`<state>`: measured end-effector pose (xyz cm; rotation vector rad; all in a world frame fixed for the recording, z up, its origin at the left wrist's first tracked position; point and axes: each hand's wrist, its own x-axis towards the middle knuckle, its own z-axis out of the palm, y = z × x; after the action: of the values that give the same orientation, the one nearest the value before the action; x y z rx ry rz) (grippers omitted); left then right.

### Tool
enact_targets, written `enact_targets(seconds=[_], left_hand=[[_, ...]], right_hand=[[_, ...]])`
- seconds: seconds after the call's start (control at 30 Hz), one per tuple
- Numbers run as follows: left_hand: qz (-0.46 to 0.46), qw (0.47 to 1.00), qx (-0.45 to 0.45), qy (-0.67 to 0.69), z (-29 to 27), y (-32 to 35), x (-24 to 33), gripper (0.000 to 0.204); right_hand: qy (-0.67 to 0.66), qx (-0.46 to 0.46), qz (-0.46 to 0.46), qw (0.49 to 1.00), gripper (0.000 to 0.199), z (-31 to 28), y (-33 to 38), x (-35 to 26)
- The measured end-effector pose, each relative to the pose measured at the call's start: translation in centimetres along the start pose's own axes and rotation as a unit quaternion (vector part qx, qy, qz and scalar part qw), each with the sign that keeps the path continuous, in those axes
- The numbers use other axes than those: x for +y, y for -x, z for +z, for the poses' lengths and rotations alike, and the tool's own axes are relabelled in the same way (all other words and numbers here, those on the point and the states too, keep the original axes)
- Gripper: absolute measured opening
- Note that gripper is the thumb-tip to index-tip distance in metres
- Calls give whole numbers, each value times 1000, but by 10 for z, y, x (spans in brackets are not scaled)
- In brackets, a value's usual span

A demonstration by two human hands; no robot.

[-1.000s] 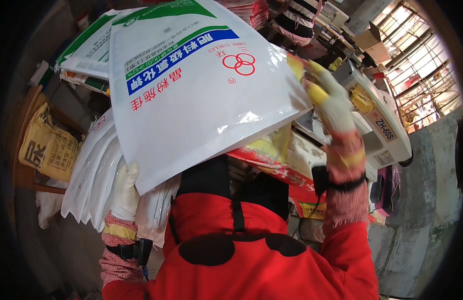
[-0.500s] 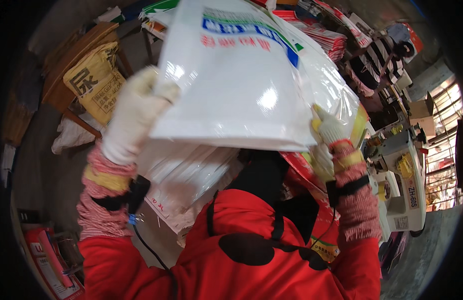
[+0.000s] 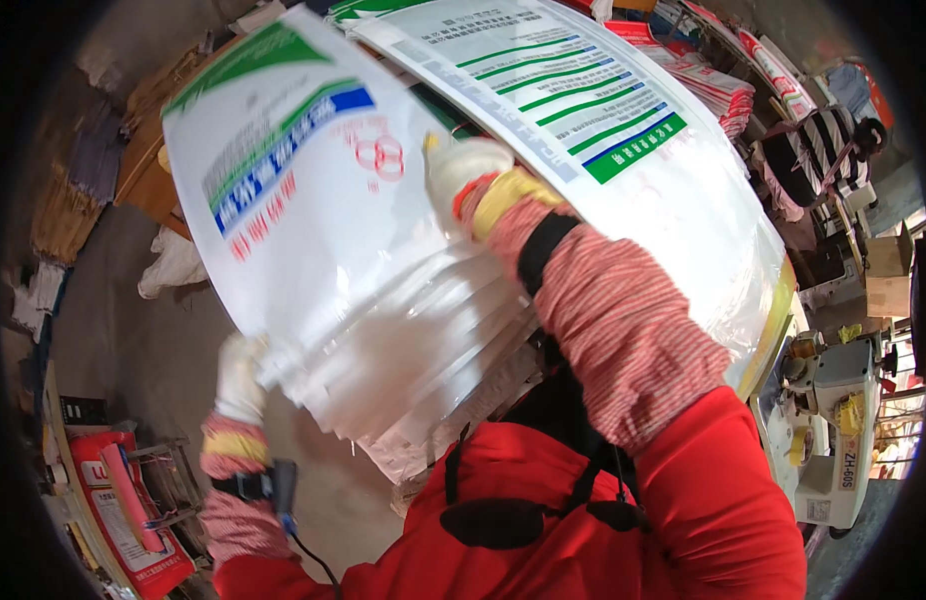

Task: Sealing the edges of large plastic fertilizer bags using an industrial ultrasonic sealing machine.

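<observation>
A white woven sack (image 3: 313, 190) with green, blue and red print lies over a stack of white sacks (image 3: 413, 350) at the left. My left hand (image 3: 243, 380), in a white glove, pinches the near left corner of this sack. Across the middle reaches my right arm. The gloved right hand (image 3: 468, 175) rests at the sack's right edge, fingers stretched out, with a yellow fingertip. Just right of it lies a second pile of sacks (image 3: 623, 150), its top one showing green and blue lines of print.
A white sewing machine (image 3: 833, 430) stands at the right. Red and white sacks (image 3: 708, 85) are piled at the far right, near a person in striped clothing (image 3: 818, 150). A cardboard box (image 3: 888, 275) sits beyond the machine. Lower left is a red package (image 3: 123, 500).
The raised white sack has moved left and come down onto the left stack. My right hand has swung left across it; my left hand has moved nearer to me.
</observation>
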<state>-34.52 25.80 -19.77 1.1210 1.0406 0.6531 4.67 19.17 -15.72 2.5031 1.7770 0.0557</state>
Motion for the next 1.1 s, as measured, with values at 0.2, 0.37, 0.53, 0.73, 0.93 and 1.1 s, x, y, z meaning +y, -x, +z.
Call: enact_targets(seconds=[0.2,0.37,0.53,0.73,0.93,1.1], left_hand=[[-323,937,40,-131,15,65,-152,22],[-150,957,-61,-239,43,84,-158,20],[-119,928,3,-352,62,77,-142,33],[-143,912,-59,-380,45,68,-157,33],[-18,505,-200,-839,58,72,-89,31],[57,448,-277,-848,136,67,-39,19]], right_hand=[[-132,-290,139,938,31,116,76,-16],[-185,-84,226,953,28,172,127,20],[-83,161,252,951,34,202,143,30],[-137,57,310,939,33,162,163,11],[-227,-128,220,940,43,74,227,8],[-205,-52,140,967,45,35,286,12]])
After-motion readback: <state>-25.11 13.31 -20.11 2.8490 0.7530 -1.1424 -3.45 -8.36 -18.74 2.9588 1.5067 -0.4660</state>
